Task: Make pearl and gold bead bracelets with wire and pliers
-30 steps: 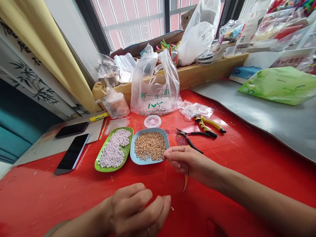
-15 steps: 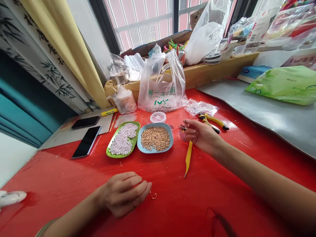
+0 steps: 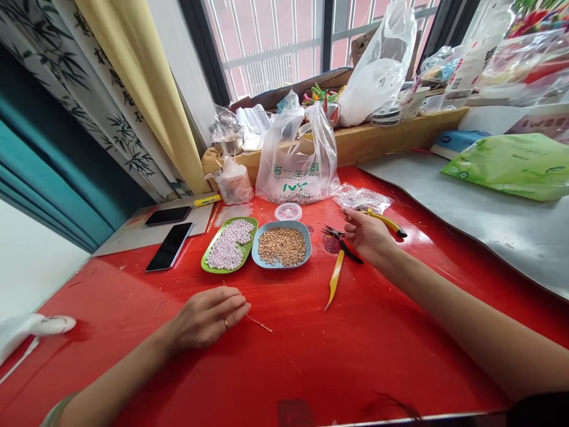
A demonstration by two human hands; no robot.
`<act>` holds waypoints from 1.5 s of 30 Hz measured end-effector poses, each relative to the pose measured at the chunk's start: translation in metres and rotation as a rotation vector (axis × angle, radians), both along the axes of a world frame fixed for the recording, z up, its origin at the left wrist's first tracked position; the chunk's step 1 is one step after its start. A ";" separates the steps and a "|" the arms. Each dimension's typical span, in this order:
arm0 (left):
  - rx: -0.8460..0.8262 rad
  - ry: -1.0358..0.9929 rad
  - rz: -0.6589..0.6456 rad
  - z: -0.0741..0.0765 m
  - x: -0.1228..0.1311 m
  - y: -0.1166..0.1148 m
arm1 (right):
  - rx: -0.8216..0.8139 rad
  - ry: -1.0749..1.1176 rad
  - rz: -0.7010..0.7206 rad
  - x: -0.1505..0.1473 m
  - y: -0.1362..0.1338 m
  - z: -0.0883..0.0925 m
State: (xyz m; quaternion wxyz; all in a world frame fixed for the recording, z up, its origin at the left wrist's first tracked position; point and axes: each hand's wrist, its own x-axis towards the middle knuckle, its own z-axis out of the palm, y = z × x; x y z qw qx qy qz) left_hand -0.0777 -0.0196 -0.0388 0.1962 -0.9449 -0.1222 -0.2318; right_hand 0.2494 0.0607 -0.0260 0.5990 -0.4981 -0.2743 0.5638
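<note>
Beaded strand (image 3: pixel 261 324), lower centre, is pinched in left hand (image 3: pixel 213 317). Gold beads (image 3: pixel 282 245) are trayed mid-frame. Right hand (image 3: pixel 368 237), right of centre: fingertips look together, contents can't be told. Stringing is judged in hand; a steadied strand is called for next.

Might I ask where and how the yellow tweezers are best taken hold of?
I'd probably grip the yellow tweezers by their broad middle, from above: they lie flat, narrow tip at the near end, far end near the black-handled pliers.
</note>
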 end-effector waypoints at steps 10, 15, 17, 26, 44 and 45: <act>-0.583 -0.548 0.279 0.022 0.035 0.015 | 0.047 -0.065 0.156 -0.010 -0.012 0.000; -1.053 -0.678 0.404 0.047 0.095 0.034 | 0.075 -0.105 0.259 -0.014 -0.018 -0.001; -1.235 -0.710 0.411 0.050 0.116 0.045 | 0.086 -0.125 0.287 -0.016 -0.019 -0.004; -1.885 -0.754 0.453 0.049 0.151 0.082 | 0.104 -0.184 0.353 -0.021 -0.020 -0.012; -2.194 -0.817 0.328 0.036 0.141 0.089 | 0.129 -0.214 0.417 -0.026 -0.025 -0.008; -2.195 -0.817 0.330 0.037 0.141 0.089 | 0.130 -0.217 0.422 -0.027 -0.025 -0.009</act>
